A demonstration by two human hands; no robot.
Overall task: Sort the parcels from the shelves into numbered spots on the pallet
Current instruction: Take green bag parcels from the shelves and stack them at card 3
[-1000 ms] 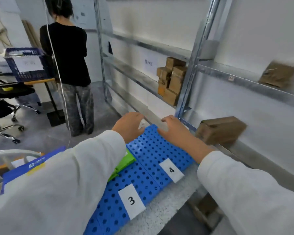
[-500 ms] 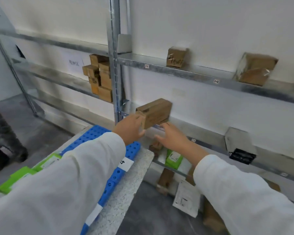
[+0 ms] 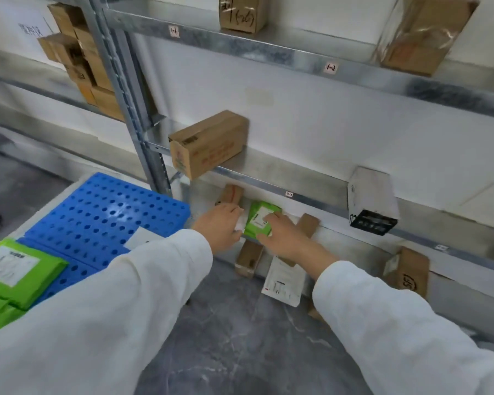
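Head cam looks down at both hands reaching under the lowest shelf board of the metal rack. The right hand [image 3: 283, 238] lies on top of a green parcel [image 3: 261, 220], fingers curled over its near right corner, so it has hold of it. The left hand [image 3: 220, 226] is up against the parcel's left side, fingers bent down where a bit of white wrapping [image 3: 239, 223] shows. Honestly I can't tell if that hand is gripping anything or only touching. The green parcel itself sits on the bottom level of the rack [image 3: 143, 143], white label facing up.

Around it down there: a brown box [image 3: 231, 193] just behind the left hand, another brown box [image 3: 308, 225] behind the right wrist, a small brown box [image 3: 248, 259] nearer the floor, and a white envelope [image 3: 283, 280] leaning beside it. Further right stands one more cardboard box [image 3: 408, 270].

One level up, a cardboard box [image 3: 208, 143] sits tilted over the shelf's front edge, and a white box with a black end [image 3: 372, 201] sits well to its right. The top shelf carries a box with scribbled writing [image 3: 241, 12] and a plastic-wrapped box [image 3: 422, 32].

Off to the left is the blue pallet [image 3: 106, 212] with its holes, and green parcels [image 3: 15, 272] already lie on its near left part. A white tag on the pallet is half hidden by the left sleeve [image 3: 126, 295].
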